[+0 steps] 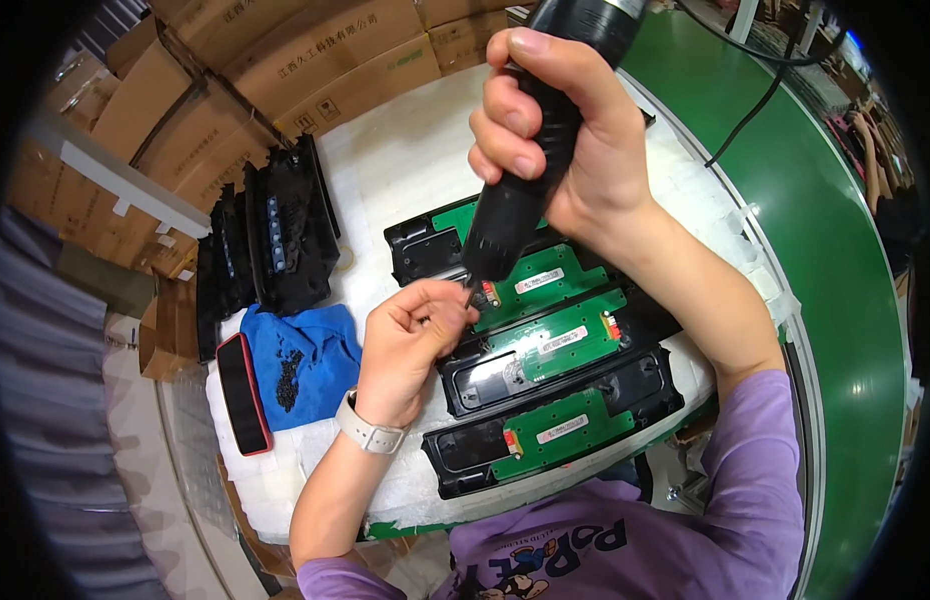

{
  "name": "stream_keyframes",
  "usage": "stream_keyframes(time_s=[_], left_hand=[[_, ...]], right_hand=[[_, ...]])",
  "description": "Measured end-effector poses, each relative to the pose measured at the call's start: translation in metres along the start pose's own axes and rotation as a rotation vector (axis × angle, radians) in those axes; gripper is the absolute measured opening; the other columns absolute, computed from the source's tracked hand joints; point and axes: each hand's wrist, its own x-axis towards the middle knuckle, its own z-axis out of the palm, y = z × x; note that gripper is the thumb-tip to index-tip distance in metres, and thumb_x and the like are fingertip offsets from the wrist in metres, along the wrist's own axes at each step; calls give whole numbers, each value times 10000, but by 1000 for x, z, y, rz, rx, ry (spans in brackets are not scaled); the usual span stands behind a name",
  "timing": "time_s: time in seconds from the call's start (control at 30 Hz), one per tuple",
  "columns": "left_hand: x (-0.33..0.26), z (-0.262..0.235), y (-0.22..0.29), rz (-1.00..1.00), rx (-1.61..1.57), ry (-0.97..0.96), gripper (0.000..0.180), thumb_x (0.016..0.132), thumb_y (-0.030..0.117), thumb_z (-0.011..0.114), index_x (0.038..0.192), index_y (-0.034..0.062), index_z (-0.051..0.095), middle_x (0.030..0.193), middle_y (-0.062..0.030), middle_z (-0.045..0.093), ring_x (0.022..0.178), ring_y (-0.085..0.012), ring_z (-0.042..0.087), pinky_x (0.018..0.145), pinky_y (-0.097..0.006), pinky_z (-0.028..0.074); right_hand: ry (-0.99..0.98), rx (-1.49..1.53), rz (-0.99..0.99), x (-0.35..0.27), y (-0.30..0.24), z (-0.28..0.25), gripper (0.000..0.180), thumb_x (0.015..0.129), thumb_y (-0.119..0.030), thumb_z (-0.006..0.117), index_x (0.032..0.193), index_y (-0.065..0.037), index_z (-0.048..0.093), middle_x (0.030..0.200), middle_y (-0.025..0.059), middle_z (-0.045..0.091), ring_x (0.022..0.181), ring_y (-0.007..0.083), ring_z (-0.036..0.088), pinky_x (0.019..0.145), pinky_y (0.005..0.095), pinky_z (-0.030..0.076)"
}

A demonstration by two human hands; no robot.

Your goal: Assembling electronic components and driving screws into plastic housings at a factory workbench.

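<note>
Black handheld power screwdriver (507,225), one: nose-down and tilted over the second panel from the far side of the table (375,165); right hand (590,135) wrapped around the barrel, thumb and fingers closed; probably fairly heavy and stiff, best gripped by the thick barrel

Slim dark bit (472,289), one: near the red-and-white connector of that panel; thumb and fingertips of left hand (410,330) pinched together on it; any screw between them hidden

Green circuit boards (525,300), four: likely light, stiff, fragile; better lifted by the housing's edges than by components

Black plastic housings (457,457), four: shallow, side by side, one board in each; apparently rigid, perhaps smooth

Blue cloth (330,338), one: soft, bearing a heap of small black screws (288,383), apparently; likely slippery singly, for fingertips only

Red-cased phone (245,395): beside the cloth

Upright black housings (310,230), at left: row of blue pieces (276,235) inside the nearer

Cardboard boxes (315,65), stacked: contents not visible
</note>
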Motion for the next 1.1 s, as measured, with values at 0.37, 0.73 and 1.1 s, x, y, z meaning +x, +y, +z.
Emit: stream_keyframes(time_s=[0.37,0.73,1.1], left_hand=[[9,-7,3,15,-91,178,151,938,14,349,1048,-28,443,1150,-266,537,1066,-287,575,877,-305,498],[8,-13,4,-33,-37,45,184,970,190,395,999,33,486,633,-36,532,467,-97,445,444,-193,350],[8,1,6,-55,-52,107,75,925,106,495,966,44,507,702,-76,582,470,-68,390,429,-187,314]], right_hand=[[-72,-442,-154,45,12,-60,208,748,-164,691,732,-4,559,540,40,508,402,103,463,392,241,366],[-59,-530,-144,45,19,-58,187,767,-163,641,741,-15,529,527,39,470,401,108,422,415,252,350],[-160,-498,-113,47,24,-57,187,750,-134,687,694,-27,544,520,11,500,406,87,480,386,229,371]])
